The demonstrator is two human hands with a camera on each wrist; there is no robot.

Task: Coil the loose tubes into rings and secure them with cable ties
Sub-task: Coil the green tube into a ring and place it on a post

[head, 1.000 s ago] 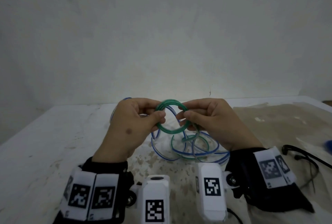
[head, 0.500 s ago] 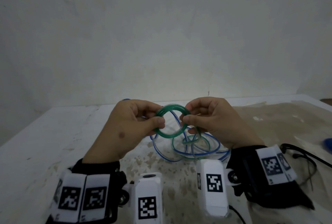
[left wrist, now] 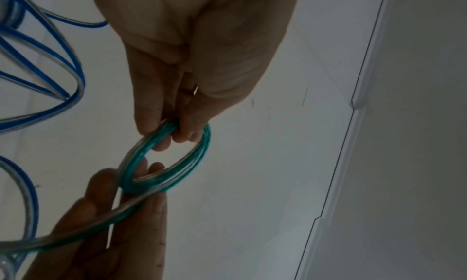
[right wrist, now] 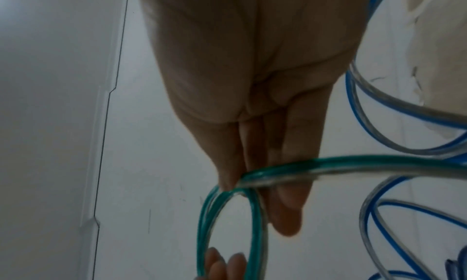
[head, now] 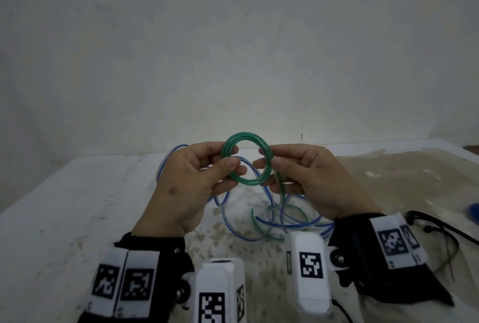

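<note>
Up above the tabletop [head: 77, 206], a green tube ring [head: 246, 159] is held between the two hands. Its left side is pinched by the thumb and curled fingers of the left hand [head: 191, 182]. Its right side is pinched by the thumb and fingers of the right hand [head: 308, 180]. Several turns of green tube are wound together in the ring. One loose green end [head: 281, 193] hangs down from the right hand to the tabletop. Under the hands, a blue tube [head: 259, 226] is spread in big loose loops on the tabletop, and some green loops are mixed in with it. A black cord [head: 440, 226] is seen lying at the far right.
</note>
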